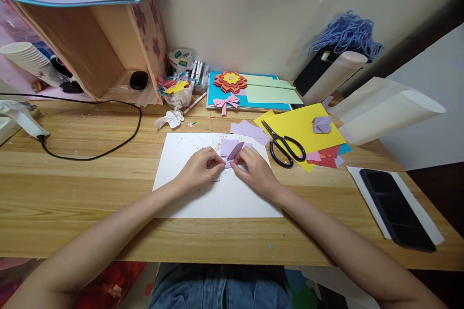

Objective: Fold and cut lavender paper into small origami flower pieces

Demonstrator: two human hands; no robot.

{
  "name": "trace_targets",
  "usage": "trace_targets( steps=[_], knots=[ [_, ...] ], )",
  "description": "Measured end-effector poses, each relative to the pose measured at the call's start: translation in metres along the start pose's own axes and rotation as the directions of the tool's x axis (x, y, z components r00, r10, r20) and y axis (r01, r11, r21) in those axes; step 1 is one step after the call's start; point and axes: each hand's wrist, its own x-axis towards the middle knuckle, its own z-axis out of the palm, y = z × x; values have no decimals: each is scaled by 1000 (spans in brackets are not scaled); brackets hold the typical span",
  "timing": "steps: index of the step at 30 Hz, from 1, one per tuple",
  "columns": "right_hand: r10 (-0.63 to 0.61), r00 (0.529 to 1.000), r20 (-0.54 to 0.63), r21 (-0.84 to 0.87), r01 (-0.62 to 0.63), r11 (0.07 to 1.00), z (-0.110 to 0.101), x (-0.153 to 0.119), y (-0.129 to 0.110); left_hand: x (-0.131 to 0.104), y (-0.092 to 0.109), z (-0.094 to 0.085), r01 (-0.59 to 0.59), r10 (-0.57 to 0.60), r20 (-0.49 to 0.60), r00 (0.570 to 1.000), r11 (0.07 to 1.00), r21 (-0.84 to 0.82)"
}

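Both hands meet over a white sheet of paper [217,203] on the wooden table. My left hand [201,168] has its fingers pinched on the left edge of a small piece of purple paper [229,148]. From the other side my right hand [253,170] pinches the same piece, and a darker flap of it stands up beside the fingers. The fingertips hide part of the paper's lower end. Close to my right hand, black-handled scissors [286,147] lie partly on yellow paper [297,128]. More purple paper [250,131] lies just behind the white sheet.
Behind stands a blue board [213,99] with a layered paper flower [231,82] and pink bow [227,103]. A scrap-filled cup [177,91] is left of it. A black cable [90,158] curves across the left. A dark phone [397,207] lies right; a folded purple piece [322,124] sits on yellow paper.
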Motion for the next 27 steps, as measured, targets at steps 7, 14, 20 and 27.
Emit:
trace_targets(
  steps=[7, 14, 20, 27],
  knots=[
    [5, 1000, 7, 14, -5, 1000, 0, 0, 0, 1, 3, 8, 51, -46, -81, 996, 997, 61],
    [10, 1000, 13, 11, -10, 1000, -1, 0, 0, -1, 5, 12, 35, -22, -117, 993, 993, 112],
    [17, 1000, 3, 14, -17, 1000, -1, 0, -1, -1, 4, 13, 41, -22, -120, 992, 988, 151],
    [-28, 999, 22, 18, 27, 999, -2, 0, 2, 1, 4, 7, 46, -39, -62, 997, 992, 114]
  ],
)
